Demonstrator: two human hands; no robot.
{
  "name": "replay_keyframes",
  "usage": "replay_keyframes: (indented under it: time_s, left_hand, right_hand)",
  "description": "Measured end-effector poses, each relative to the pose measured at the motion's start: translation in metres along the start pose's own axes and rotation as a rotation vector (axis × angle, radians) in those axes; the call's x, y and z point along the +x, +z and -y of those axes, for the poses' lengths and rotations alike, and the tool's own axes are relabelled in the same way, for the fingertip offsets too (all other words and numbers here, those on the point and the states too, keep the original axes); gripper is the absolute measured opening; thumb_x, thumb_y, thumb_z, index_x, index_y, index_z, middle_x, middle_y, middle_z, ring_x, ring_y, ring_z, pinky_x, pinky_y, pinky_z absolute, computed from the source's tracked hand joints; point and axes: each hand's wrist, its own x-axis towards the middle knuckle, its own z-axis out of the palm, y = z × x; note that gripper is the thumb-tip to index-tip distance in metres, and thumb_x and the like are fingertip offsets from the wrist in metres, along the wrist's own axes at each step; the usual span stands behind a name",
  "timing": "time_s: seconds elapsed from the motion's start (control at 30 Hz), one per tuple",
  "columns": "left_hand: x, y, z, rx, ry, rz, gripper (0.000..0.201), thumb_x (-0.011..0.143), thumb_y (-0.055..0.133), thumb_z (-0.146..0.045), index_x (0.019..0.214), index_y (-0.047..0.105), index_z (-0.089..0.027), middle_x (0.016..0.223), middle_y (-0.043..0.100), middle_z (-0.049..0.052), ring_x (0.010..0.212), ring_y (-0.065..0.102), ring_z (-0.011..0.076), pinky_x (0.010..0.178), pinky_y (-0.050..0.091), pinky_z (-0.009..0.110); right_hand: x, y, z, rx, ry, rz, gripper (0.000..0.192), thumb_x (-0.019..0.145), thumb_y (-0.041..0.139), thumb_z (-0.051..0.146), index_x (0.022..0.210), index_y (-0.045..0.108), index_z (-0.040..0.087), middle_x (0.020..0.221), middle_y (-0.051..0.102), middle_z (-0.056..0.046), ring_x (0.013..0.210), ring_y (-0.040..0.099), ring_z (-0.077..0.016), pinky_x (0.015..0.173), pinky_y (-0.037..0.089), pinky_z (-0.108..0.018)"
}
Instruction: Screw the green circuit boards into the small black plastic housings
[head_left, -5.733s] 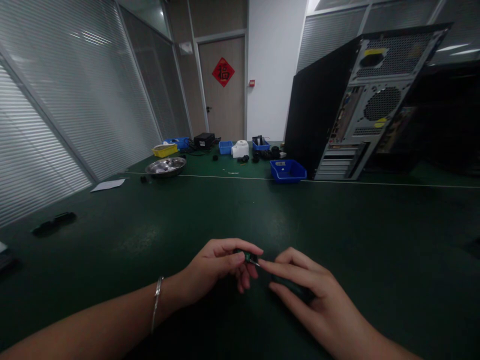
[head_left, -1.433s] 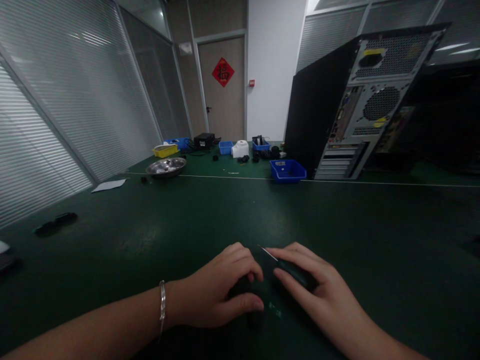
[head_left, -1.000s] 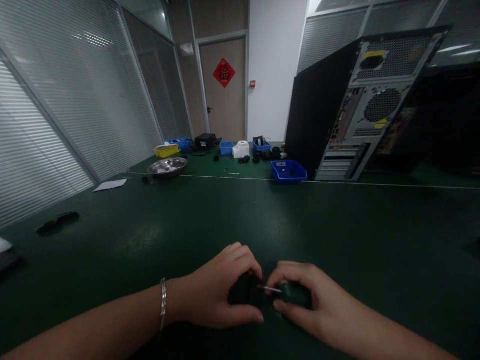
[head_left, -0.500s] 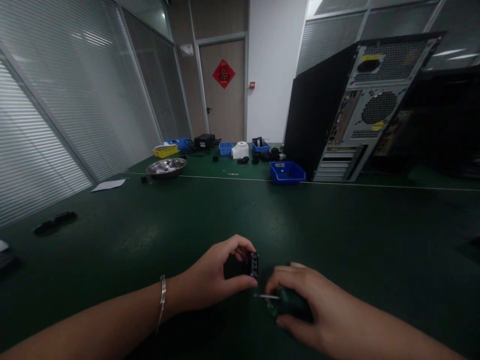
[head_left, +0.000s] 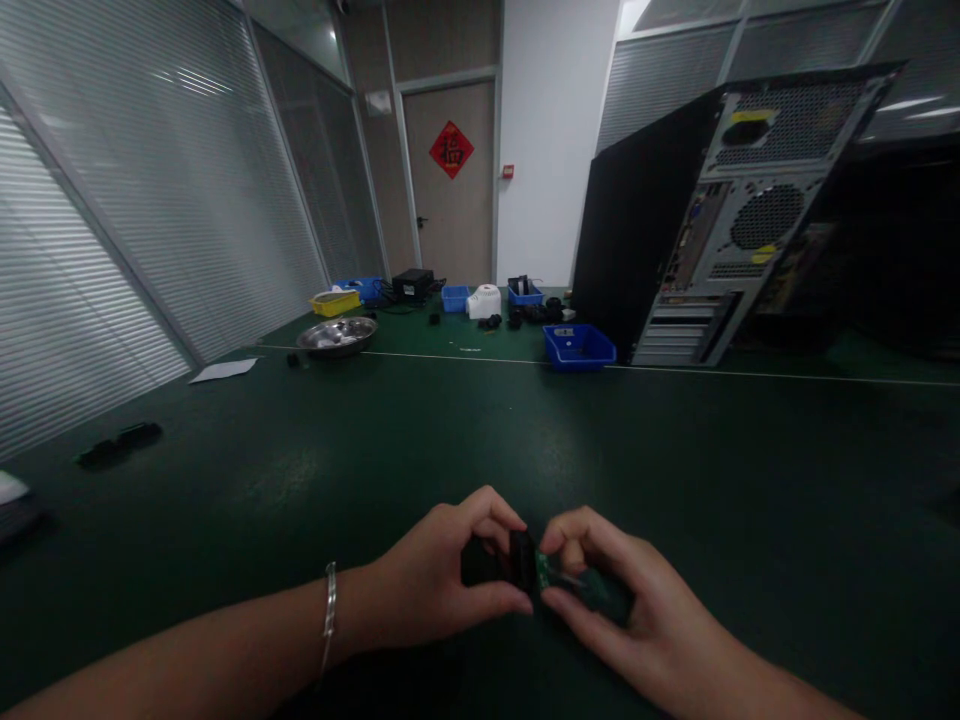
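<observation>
Screwdriver | right hand | lies crosswise, tip toward black part

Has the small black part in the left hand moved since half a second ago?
Yes. The small black part sits lower, nearer the table, and now meets the right hand.

Both hands on small black part

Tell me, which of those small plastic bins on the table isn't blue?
The yellow bin, far back on the left just behind the metal bowl. The other bins, like the nearest one beside the computer case, are blue.
</observation>
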Motion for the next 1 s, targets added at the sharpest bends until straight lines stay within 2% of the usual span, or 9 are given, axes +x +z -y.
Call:
replay_keyframes:
  time_s: [0.37,0.57,0.67,0.87,1.0]
  left_hand:
    - [-0.001,0.002,-0.009,-0.008,0.016,0.026,0.043,0.076,0.076,-0.031,0.109,0.053,-0.017,0.096,0.067,0.006,0.088,0.064,0.0181,0.078,0.048,0.030]
    - [0.001,0.002,-0.011,-0.086,-0.015,0.015,0.034,0.078,0.073,-0.032,0.103,0.054,-0.016,0.092,0.065,0.004,0.084,0.063,0.0165,0.075,0.048,0.029]
    - [0.002,0.002,-0.010,-0.106,-0.022,0.015,0.026,0.084,0.066,-0.031,0.102,0.054,-0.015,0.092,0.063,0.005,0.083,0.062,0.0161,0.074,0.048,0.029]
    - [0.000,0.001,-0.012,-0.117,0.036,0.064,0.018,0.088,0.059,-0.023,0.103,0.053,-0.015,0.094,0.062,0.007,0.087,0.061,0.0174,0.078,0.049,0.031]
    - [0.000,0.003,-0.012,-0.124,0.056,0.053,0.020,0.088,0.058,-0.020,0.106,0.051,-0.016,0.097,0.062,0.008,0.090,0.061,0.0187,0.080,0.049,0.033]
  right_hand:
    - [0.000,0.003,-0.001,-0.065,-0.012,0.052,0.016,0.083,0.059,0.014,0.096,0.055,0.023,0.080,0.055,0.001,0.072,0.058,-0.0167,0.064,0.047,-0.027]
    - [-0.003,0.004,-0.001,-0.133,-0.029,0.063,0.022,0.080,0.059,0.009,0.096,0.055,0.023,0.081,0.058,0.001,0.071,0.058,-0.0162,0.063,0.045,-0.026]
    - [-0.003,0.003,0.001,-0.168,-0.051,0.072,0.023,0.081,0.061,0.010,0.098,0.057,0.024,0.083,0.060,0.000,0.074,0.059,-0.0167,0.065,0.045,-0.027]
    - [0.000,0.003,0.004,-0.221,-0.102,0.098,0.008,0.087,0.063,0.021,0.093,0.060,0.024,0.086,0.066,-0.001,0.077,0.062,-0.0178,0.067,0.046,-0.028]
    - [0.000,0.001,0.004,-0.243,-0.110,0.055,0.012,0.086,0.064,0.023,0.097,0.064,0.026,0.084,0.067,-0.002,0.075,0.064,-0.0178,0.063,0.047,-0.026]
